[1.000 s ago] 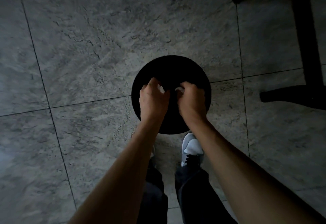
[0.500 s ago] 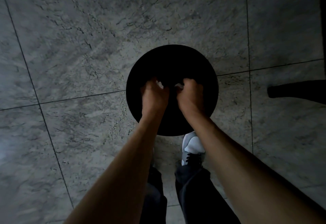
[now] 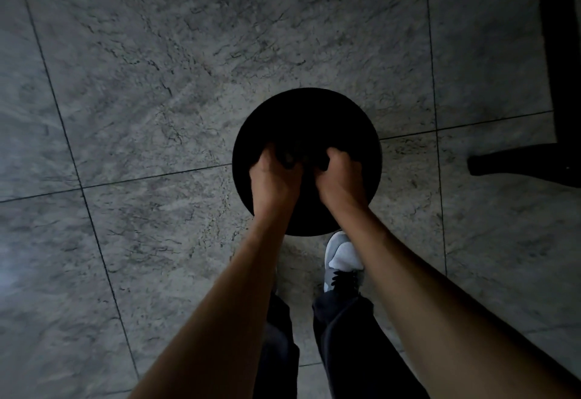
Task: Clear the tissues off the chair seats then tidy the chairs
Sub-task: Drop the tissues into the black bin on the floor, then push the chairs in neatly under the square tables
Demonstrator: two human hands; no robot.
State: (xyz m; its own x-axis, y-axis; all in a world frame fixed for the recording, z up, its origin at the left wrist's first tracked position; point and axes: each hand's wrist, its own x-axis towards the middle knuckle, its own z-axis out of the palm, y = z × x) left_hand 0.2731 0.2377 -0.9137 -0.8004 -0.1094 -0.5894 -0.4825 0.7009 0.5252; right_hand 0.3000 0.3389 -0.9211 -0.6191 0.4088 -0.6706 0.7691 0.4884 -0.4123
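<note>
Over the round black stool seat (image 3: 306, 121), the left hand (image 3: 273, 180) and right hand (image 3: 341, 180) hover side by side, fingers curled downward; whether they hold any tissue cannot be told. Open grey tile floor (image 3: 141, 84) lies left; dark furniture legs (image 3: 518, 166) stand well apart at right.

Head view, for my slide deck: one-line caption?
Both hands, left hand and right hand, curl over a round black stool seat on grey tile floor.

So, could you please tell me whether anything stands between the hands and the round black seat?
Nothing visible does: the left hand and right hand are directly over the seat, fingers curled. Whether they hold anything is hidden.
</note>
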